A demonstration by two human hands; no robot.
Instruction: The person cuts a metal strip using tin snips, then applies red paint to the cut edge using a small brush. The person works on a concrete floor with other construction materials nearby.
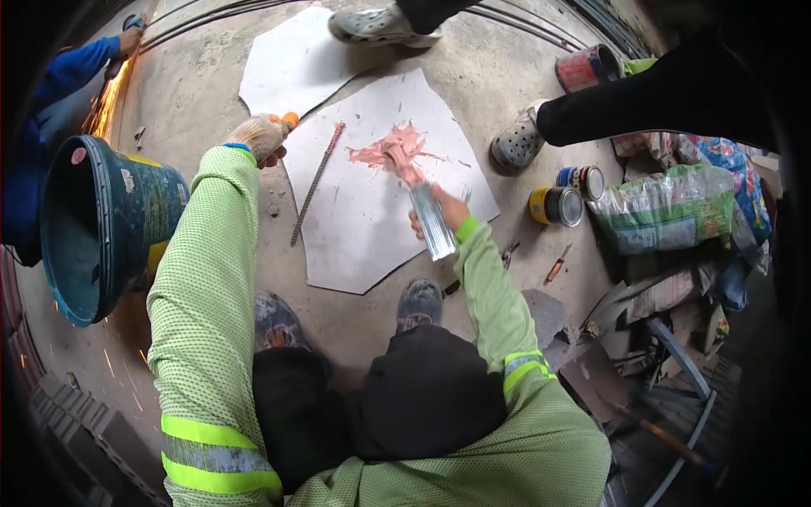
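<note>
My right hand (pixel 452 211), bare, grips a short ribbed metal channel piece (pixel 433 228). The channel's far end is coated in pink paste (pixel 411 173) and rests in a smeared heap of pink paste (pixel 380 155) on an irregular white board (pixel 338 253). Up and to the left, my left hand (pixel 256 138), in a pale work glove, is closed around a small orange object (pixel 291 119); its kind is hard to make out. Between my hands a ribbed steel bar (pixel 314 190) lies on the board, its far tip smeared pink.
A second white board (pixel 291 59) lies beyond, under another person's shoe (pixel 369 25). Sparks (pixel 106 101) fly by a co-worker's blue sleeve (pixel 80 72). A dark bucket (pixel 110 220) lies tilted left. Right are cans (pixel 556 206), a utility knife (pixel 557 264) and sacks (pixel 667 211).
</note>
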